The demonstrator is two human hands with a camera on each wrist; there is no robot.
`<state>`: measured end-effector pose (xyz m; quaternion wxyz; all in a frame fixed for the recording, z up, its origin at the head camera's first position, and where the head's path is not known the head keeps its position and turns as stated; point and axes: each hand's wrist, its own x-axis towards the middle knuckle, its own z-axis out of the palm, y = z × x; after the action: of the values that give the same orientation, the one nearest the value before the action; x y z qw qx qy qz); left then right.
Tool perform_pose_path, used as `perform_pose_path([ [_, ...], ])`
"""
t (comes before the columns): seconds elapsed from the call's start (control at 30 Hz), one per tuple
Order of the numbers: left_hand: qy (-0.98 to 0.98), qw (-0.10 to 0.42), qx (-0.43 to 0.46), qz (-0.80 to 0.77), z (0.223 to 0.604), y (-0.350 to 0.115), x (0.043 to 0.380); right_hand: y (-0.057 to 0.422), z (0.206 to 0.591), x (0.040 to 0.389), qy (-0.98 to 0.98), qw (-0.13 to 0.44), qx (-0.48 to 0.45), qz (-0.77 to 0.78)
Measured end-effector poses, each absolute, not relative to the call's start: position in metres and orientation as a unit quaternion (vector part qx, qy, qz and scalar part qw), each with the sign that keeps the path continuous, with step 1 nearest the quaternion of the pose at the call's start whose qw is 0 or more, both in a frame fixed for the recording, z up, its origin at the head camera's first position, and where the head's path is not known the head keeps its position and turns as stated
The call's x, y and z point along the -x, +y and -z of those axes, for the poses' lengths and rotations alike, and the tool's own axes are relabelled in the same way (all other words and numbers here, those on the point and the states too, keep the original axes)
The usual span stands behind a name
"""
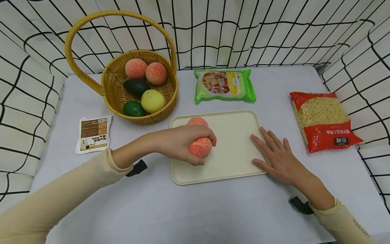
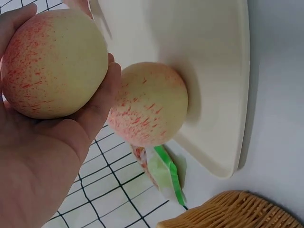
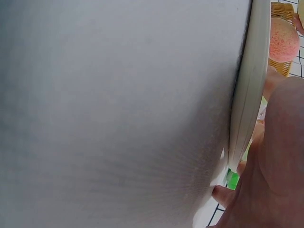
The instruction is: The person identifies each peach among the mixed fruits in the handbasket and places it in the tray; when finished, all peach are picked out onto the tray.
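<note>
My left hand point(image 1: 179, 140) grips a pink speckled peach point(image 1: 200, 148) over the left half of a cream rectangular tray point(image 1: 233, 149). In the left wrist view the fingers and thumb curl round this peach point(image 2: 57, 64), whose side is pale yellow with red flecks. A second peach point(image 1: 198, 121) sits on the tray just behind it, partly covered by the hand; the left wrist view shows more of that peach point(image 2: 149, 104). At the tray's right edge my right hand point(image 1: 278, 161) lies with fingers spread, the tips over the rim, holding nothing.
A wicker basket point(image 1: 111, 91) with a tall handle holds two peaches, a yellow fruit and two dark green ones at back left. Around the tray lie a brown-and-white pouch point(image 1: 93, 134), a green packet point(image 1: 225, 86) and a red pasta bag point(image 1: 326, 122). Black wire mesh point(image 1: 207, 37) borders the table.
</note>
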<state>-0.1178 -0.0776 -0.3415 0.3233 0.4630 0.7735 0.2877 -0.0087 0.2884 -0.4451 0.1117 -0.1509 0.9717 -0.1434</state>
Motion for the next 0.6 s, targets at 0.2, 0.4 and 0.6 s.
perform_pose_path([
  [0.2, 0.765, 0.337, -0.468, -0.288, 0.352, -0.076, 0.112, 0.288, 0.445, 0.009, 0.971, 0.111, 0.151, 0.146],
  [0.4, 0.759, 0.345, -0.477, -0.278, 0.366, -0.073, 0.107, 0.288, 0.445, 0.009, 0.971, 0.110, 0.152, 0.146],
  [0.6, 0.756, 0.348, -0.485, -0.269, 0.378, -0.071, 0.101, 0.288, 0.445, 0.009, 0.971, 0.112, 0.153, 0.146],
])
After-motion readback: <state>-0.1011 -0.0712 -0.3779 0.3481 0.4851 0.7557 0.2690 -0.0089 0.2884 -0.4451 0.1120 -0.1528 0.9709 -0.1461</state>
